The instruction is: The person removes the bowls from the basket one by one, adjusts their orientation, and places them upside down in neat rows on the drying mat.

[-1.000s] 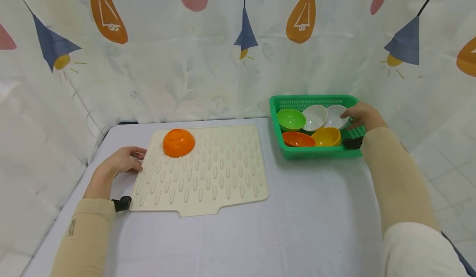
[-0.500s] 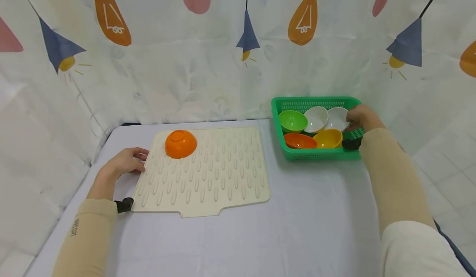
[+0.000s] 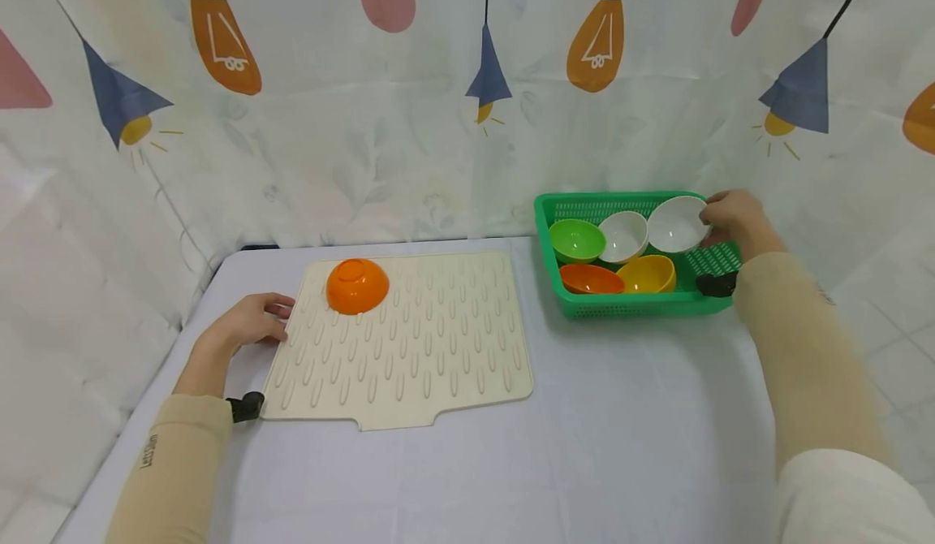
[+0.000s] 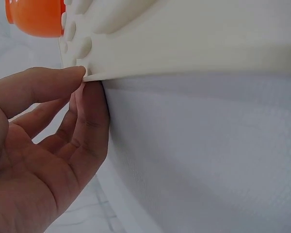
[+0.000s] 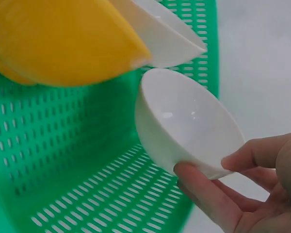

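My right hand pinches the rim of a white bowl at the right end of a green basket. In the right wrist view, the thumb lies on the inner side of that bowl and fingers press its outside. Over at the left, my left hand pinches the edge of a cream ridged drying mat; the left wrist view has the thumb above the mat's edge and fingers beneath. An orange bowl rests upside down on the mat's back left corner.
Still in the basket are a green bowl, another white bowl, an orange bowl and a yellow bowl. A white cloth covers the table, and a patterned curtain hangs right behind it.
My right hand has taken hold of the right-hand white bowl and raised it slightly, up and to the right, apart from the other bowls. The left hand stays at the mat's edge.
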Action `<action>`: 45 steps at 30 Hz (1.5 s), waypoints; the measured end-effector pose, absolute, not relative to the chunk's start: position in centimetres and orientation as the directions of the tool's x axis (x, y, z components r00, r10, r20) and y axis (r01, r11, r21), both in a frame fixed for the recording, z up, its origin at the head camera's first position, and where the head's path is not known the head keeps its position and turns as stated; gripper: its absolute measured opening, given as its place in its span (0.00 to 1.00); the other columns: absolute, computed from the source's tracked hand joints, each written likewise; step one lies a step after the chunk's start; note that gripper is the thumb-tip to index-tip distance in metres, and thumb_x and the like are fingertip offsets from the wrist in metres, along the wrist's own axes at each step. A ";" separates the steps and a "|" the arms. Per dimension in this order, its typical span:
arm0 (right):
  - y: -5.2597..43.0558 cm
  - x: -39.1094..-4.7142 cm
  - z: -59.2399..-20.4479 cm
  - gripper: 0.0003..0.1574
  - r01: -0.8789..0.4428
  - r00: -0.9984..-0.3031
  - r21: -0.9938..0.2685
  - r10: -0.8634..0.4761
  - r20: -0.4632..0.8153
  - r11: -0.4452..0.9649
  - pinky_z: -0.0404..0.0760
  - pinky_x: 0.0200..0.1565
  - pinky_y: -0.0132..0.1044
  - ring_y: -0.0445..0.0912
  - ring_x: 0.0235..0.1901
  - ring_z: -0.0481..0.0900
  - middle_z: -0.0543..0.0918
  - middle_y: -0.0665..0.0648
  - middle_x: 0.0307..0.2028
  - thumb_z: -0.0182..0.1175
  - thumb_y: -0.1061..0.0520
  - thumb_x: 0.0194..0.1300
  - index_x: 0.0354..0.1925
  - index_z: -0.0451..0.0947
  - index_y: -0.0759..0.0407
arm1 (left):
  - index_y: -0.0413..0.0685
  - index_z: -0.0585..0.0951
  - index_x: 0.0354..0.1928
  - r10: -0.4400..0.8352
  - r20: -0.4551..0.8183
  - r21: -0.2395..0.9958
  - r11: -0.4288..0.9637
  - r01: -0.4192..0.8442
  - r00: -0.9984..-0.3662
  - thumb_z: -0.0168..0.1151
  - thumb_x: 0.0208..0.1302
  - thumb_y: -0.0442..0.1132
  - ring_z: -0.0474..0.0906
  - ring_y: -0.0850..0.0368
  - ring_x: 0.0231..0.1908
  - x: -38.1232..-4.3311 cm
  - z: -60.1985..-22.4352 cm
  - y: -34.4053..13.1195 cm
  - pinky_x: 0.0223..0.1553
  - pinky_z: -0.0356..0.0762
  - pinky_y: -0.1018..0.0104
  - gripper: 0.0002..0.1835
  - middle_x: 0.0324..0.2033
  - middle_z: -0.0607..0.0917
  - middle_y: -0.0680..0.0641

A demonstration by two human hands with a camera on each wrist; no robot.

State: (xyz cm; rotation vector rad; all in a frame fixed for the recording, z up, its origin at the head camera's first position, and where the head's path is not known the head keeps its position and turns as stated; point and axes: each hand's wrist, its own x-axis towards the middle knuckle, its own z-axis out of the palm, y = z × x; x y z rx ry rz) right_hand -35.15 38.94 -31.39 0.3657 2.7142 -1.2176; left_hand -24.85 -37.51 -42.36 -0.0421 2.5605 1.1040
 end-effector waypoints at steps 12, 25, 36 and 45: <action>38.4 -33.8 -30.0 0.42 0.219 -0.974 -0.831 0.170 -0.153 0.511 0.88 0.41 0.45 0.44 0.30 0.87 0.59 0.80 0.69 0.52 0.55 0.76 0.77 0.50 0.75 | 0.21 0.62 0.69 0.108 -0.324 0.710 0.684 -0.166 -0.940 0.63 0.56 0.23 0.78 0.48 0.41 -24.7 -42.5 -37.5 0.37 0.82 0.65 0.38 0.58 0.72 0.26; 32.1 -32.2 -28.2 0.44 0.235 -0.953 -0.910 -0.105 -0.285 0.341 0.85 0.50 0.42 0.47 0.48 0.79 0.57 0.65 0.71 0.53 0.54 0.79 0.82 0.44 0.61 | 0.23 0.62 0.70 0.090 -0.333 0.700 0.690 -0.182 -0.939 0.63 0.57 0.24 0.78 0.47 0.43 -24.8 -42.3 -37.2 0.39 0.82 0.66 0.38 0.59 0.72 0.26; 25.5 -30.8 -28.1 0.41 0.264 -0.911 -0.932 -0.253 -0.325 0.247 0.85 0.51 0.47 0.56 0.55 0.77 0.57 0.67 0.72 0.52 0.60 0.79 0.81 0.47 0.58 | 0.23 0.61 0.71 0.099 -0.346 0.705 0.683 -0.189 -0.933 0.64 0.58 0.25 0.78 0.47 0.43 -24.8 -42.3 -37.5 0.39 0.82 0.66 0.39 0.60 0.71 0.27; 20.6 -29.0 -29.5 0.37 0.275 -0.883 -0.947 -0.346 -0.318 0.168 0.81 0.55 0.53 0.64 0.61 0.73 0.57 0.66 0.73 0.53 0.63 0.77 0.78 0.54 0.59 | 0.24 0.61 0.71 0.081 -0.367 0.697 0.684 -0.216 -0.927 0.65 0.60 0.26 0.78 0.47 0.44 -25.1 -42.5 -37.7 0.41 0.82 0.66 0.38 0.59 0.71 0.28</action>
